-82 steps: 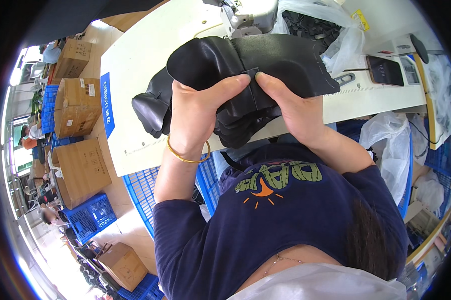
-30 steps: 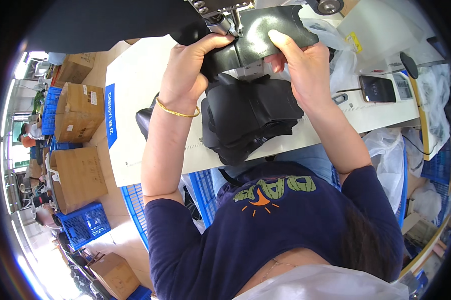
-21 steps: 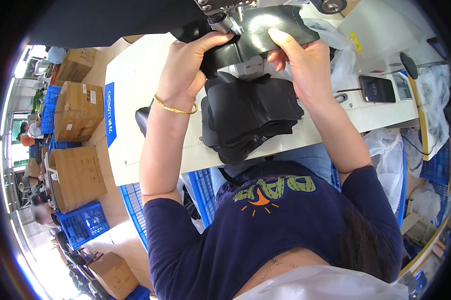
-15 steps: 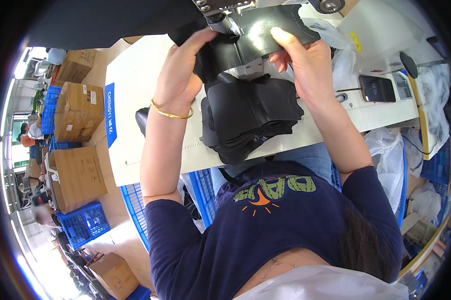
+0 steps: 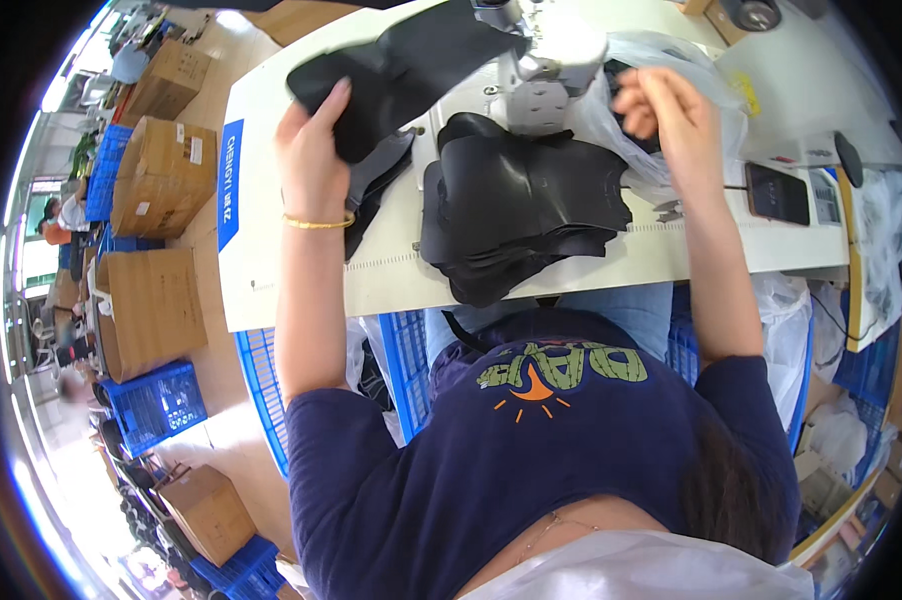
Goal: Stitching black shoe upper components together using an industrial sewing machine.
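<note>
My left hand (image 5: 314,150) is closed on the edge of a black leather-like piece (image 5: 401,75), thumb on top. The piece is raised over the table, its far end reaching beside the sewing machine (image 5: 546,85). My right hand (image 5: 679,120) is off to the machine's right, beside a clear plastic bag (image 5: 611,110) with something dark in it. Its bent fingers are slightly blurred and loosely apart, and nothing shows in them. Between my hands, a stack of similar black pieces (image 5: 531,195) lies near the table's front edge. More dark material (image 5: 381,180) lies beside my left wrist.
The pale worktable (image 5: 651,265) carries a phone (image 5: 777,193) at the right. Blue plastic crates (image 5: 263,385) stand below its front edge. Cardboard boxes (image 5: 156,310) and another blue crate (image 5: 156,405) are on the floor at the left.
The black piece has come away from under the machine head, leftward in my left hand. My right hand has let go of it and moved right, to the plastic bag.
</note>
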`<act>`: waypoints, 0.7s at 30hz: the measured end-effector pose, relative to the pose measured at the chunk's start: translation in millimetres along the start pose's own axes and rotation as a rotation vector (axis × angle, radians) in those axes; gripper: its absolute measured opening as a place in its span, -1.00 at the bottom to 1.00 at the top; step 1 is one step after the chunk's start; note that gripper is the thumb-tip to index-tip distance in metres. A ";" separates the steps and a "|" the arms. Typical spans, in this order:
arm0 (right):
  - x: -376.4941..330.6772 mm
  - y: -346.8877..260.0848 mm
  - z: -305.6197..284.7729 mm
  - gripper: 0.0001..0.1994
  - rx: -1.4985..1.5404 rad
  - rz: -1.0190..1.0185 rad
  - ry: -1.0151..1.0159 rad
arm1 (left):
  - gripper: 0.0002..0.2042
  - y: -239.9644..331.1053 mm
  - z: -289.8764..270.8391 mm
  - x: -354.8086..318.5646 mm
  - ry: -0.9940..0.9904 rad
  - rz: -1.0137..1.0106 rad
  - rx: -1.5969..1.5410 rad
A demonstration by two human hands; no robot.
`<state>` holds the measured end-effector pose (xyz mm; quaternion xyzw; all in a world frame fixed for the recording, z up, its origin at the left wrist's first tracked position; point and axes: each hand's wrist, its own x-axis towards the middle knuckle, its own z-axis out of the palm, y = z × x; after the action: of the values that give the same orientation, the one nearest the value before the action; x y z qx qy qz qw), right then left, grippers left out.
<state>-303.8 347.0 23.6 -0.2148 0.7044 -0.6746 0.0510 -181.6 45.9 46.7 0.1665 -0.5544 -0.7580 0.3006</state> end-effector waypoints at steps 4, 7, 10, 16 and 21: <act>1.2 40.2 -36.6 -0.76 -0.784 -0.160 0.077 | -0.78 -20.9 -110.0 -7.3 0.259 -0.074 0.283; 7.3 53.4 -42.7 -0.78 -1.073 -0.327 0.071 | -0.42 -25.6 -128.2 -29.9 0.412 -0.092 0.925; 12.9 48.5 -39.6 -0.86 -0.992 -0.100 -0.093 | -0.37 -25.7 -84.1 -55.1 0.444 0.713 1.506; 16.2 49.4 -33.3 -0.88 -0.983 -0.191 0.033 | -0.59 -49.2 16.7 -68.0 -0.261 0.352 0.947; 12.4 45.8 -30.1 -0.83 -0.979 -0.312 0.150 | -0.39 -59.9 37.7 -79.2 -0.219 0.434 1.085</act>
<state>-336.6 370.3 -15.7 -0.2671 0.8988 -0.2792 -0.2072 -159.4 136.7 -3.6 0.1000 -0.9118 -0.3001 0.2618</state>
